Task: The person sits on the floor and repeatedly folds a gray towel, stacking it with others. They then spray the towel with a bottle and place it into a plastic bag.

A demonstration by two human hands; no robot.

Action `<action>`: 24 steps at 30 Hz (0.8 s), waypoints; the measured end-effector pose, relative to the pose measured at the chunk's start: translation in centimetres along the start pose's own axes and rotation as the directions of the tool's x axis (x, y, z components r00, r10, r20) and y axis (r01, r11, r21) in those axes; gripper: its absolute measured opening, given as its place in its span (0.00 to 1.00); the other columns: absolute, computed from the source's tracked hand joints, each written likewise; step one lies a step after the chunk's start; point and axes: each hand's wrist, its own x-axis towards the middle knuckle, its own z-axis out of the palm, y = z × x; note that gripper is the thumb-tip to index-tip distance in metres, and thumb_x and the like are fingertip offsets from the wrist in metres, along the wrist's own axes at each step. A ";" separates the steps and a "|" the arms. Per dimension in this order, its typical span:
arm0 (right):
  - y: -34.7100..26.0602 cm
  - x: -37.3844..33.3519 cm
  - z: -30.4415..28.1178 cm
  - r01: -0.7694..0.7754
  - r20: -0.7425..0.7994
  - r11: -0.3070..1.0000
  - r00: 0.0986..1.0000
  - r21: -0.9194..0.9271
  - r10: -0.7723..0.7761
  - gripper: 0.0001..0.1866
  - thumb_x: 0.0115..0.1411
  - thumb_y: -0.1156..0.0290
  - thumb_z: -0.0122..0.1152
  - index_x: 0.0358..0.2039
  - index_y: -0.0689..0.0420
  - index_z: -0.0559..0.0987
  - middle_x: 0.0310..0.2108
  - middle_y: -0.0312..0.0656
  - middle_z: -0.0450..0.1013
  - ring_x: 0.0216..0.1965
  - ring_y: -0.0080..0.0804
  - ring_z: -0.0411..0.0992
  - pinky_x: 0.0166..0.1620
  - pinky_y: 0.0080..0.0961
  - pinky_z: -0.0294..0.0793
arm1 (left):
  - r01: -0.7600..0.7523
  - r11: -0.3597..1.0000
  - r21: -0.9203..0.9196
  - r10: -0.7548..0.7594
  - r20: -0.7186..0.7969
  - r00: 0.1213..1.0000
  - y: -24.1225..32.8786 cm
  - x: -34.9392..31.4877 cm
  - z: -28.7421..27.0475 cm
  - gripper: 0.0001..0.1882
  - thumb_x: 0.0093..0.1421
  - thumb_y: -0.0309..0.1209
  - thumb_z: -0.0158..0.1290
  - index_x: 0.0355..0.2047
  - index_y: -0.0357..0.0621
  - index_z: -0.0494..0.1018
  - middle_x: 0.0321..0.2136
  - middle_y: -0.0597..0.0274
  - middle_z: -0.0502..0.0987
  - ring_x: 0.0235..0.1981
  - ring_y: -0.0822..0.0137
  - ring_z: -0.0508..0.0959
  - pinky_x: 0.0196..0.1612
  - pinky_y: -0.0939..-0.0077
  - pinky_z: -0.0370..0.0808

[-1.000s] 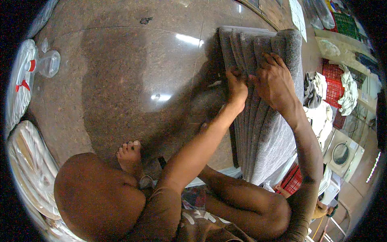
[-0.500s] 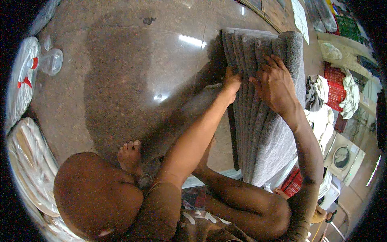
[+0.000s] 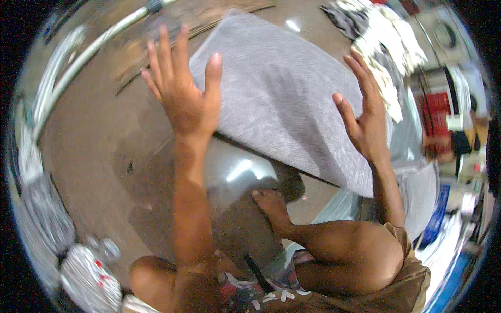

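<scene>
A stack of grey fabric (image 3: 292, 99) lies in front of me, its flat, heathered top turned up. Just off its left corner, my left hand (image 3: 185, 99) is raised with the fingers spread and nothing in them. On the other side, my right hand (image 3: 368, 112) is held up over the fabric's right edge, thumb apart from the fingers, also holding nothing. Both hands look lifted clear of the cloth. Shadows fall across the middle of the fabric's top. The picture is somewhat blurred by motion.
White and dark cloth (image 3: 389, 44) is heaped beyond the fabric on the right. Plastic-wrapped bundles (image 3: 91, 281) and a clear bottle (image 3: 109, 249) lie at lower left. A pale pipe (image 3: 94, 49) curves along the upper left. Another person's arm (image 3: 441, 146) shows at far right.
Both hands have let go of the grey fabric stack and risen apart, fingers opened. My view has swung, so the stack shows its broad top instead of its folded edges.
</scene>
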 end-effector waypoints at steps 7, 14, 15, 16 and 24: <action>18.3 -21.8 2.4 -0.869 -0.236 0.258 0.381 -0.423 0.894 0.42 0.56 0.39 0.37 0.62 0.56 0.45 0.64 0.48 0.37 0.64 0.50 0.35 0.58 0.60 0.32 | 0.183 0.956 -0.230 -0.002 0.619 0.786 -3.4 -8.2 8.7 0.34 0.59 0.43 0.46 0.58 0.34 0.52 0.58 0.44 0.53 0.61 0.52 0.52 0.62 0.63 0.47; 14.7 -25.0 -2.9 -0.849 -0.133 0.524 0.528 -0.071 0.838 0.37 0.52 0.52 0.54 0.58 0.56 0.57 0.62 0.53 0.44 0.62 0.51 0.43 0.60 0.53 0.41 | -0.061 0.997 -0.051 0.075 0.854 0.515 -4.8 -4.6 2.4 0.36 0.61 0.48 0.38 0.61 0.40 0.41 0.60 0.40 0.45 0.61 0.44 0.46 0.61 0.58 0.46; 14.2 -26.6 -5.0 -0.816 -0.361 0.563 0.567 -0.128 0.740 0.32 0.50 0.59 0.58 0.53 0.59 0.62 0.58 0.56 0.52 0.59 0.53 0.51 0.58 0.43 0.51 | -0.099 0.993 -0.058 0.101 0.853 0.512 -6.4 -4.5 2.7 0.36 0.61 0.49 0.38 0.62 0.41 0.41 0.60 0.39 0.44 0.61 0.43 0.45 0.61 0.57 0.46; 14.0 -29.1 -7.8 -0.841 -0.502 0.523 0.517 -0.143 0.694 0.30 0.50 0.59 0.58 0.51 0.60 0.64 0.56 0.57 0.55 0.58 0.53 0.53 0.57 0.41 0.53 | -0.069 0.994 -0.081 0.105 0.852 0.513 -6.9 -5.1 1.9 0.36 0.61 0.49 0.38 0.62 0.43 0.40 0.60 0.38 0.43 0.61 0.42 0.44 0.61 0.55 0.45; 13.9 -58.6 -23.1 -0.632 -0.512 -0.181 -0.737 0.753 0.441 0.28 0.49 0.62 0.60 0.46 0.66 0.66 0.47 0.50 0.66 0.48 0.46 0.65 0.50 0.40 0.63 | -0.134 0.988 -0.072 0.119 0.914 0.388 -7.1 -3.4 -3.9 0.40 0.56 0.44 0.49 0.62 0.45 0.41 0.61 0.36 0.35 0.62 0.42 0.40 0.61 0.56 0.43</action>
